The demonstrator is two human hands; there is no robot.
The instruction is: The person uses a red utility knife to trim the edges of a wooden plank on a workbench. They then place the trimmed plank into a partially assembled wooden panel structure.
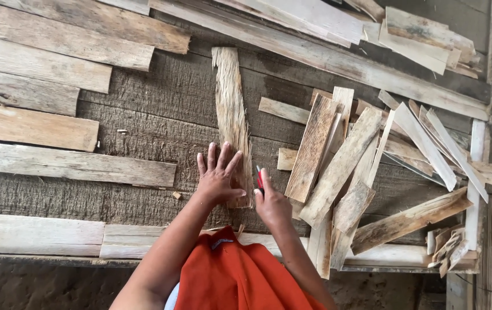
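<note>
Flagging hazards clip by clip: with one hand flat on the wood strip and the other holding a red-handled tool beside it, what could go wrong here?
1. The left hand presses the fibrous wood strip close to the red-handled tool in the right hand; a slip could cut its fingers.
2. The strip's frayed edges could leave splinters.
3. The loose offcut pile alongside might slide into the work.

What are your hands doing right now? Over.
Left hand flat on the rough wood strip, fingers spread. Right hand in a grip on a red-handled tool at the strip's edge. Pile of wood pieces close on the right.
</note>
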